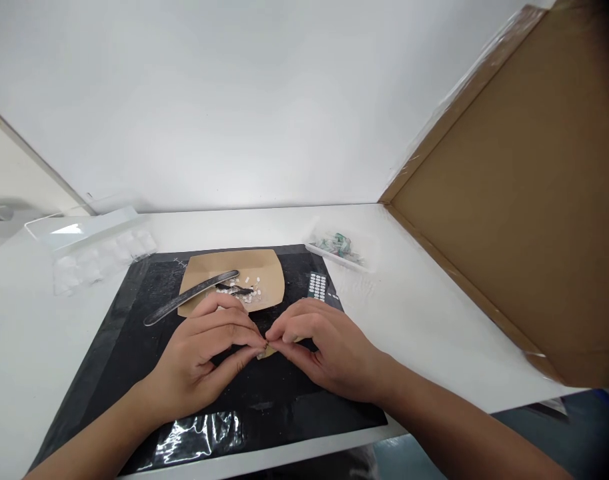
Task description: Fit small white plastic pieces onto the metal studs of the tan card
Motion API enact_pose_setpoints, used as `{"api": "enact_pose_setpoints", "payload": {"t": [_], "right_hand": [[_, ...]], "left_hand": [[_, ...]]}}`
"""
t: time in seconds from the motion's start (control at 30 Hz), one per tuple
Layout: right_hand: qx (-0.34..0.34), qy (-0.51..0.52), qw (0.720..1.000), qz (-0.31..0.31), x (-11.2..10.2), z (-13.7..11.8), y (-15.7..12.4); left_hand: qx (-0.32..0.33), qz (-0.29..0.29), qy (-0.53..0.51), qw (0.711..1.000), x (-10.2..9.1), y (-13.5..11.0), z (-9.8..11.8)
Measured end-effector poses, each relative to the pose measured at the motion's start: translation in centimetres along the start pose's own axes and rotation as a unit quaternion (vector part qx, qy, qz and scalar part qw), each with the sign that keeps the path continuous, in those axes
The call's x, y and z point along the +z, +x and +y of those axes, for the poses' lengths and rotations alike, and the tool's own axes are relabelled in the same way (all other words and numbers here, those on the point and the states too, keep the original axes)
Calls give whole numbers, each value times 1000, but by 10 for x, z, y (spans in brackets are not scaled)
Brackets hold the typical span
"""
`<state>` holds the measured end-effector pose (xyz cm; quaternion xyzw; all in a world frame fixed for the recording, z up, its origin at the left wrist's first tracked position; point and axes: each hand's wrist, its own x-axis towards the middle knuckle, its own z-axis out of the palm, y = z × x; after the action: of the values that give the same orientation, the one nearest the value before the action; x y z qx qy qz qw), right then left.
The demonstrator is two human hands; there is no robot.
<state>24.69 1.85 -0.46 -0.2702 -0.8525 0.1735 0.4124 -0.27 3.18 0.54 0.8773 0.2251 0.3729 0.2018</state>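
Observation:
My left hand (211,357) and my right hand (329,347) meet over the black mat (264,390), thumbs and forefingers pinched together. Between the fingertips sits a small yellowish piece (269,351), mostly covered, so its kind is unclear. Just beyond the hands is a shallow brown paper tray (261,262), holding small white and clear bits (249,290) and some dark scraps. A long grey nail file (189,297) rests slanted across the tray's left edge onto the mat. Behind my right hand lies a dark green sheet with rows of white oval stickers (317,285).
A clear plastic container with white compartments (101,257) stands at the left. At the back right, a clear box (337,248) holds small green and clear packets. A large cardboard panel (509,200) rises along the right side of the white table (424,333).

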Motion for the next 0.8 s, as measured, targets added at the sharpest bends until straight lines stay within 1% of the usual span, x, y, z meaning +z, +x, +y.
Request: {"api": "enact_pose_setpoints", "payload": {"t": [0.1, 0.23, 0.33, 0.43, 0.6, 0.8], "right_hand": [[-8, -5, 1000, 3, 0, 0, 1], [-10, -7, 1000, 8, -1, 0, 1], [5, 4, 1000, 15, -1, -2, 2], [22, 15, 999, 29, -1, -4, 3], [65, 37, 996, 56, 0, -10, 4], [111, 91, 988, 50, -1, -12, 5]], "left_hand": [[14, -6, 18, 1000, 0, 1, 0], [21, -8, 17, 1000, 0, 3, 1], [29, -3, 15, 999, 0, 4, 2], [48, 17, 25, 998, 1, 3, 2], [73, 54, 86, 992, 3, 2, 5], [70, 61, 136, 986, 3, 3, 10]]}}
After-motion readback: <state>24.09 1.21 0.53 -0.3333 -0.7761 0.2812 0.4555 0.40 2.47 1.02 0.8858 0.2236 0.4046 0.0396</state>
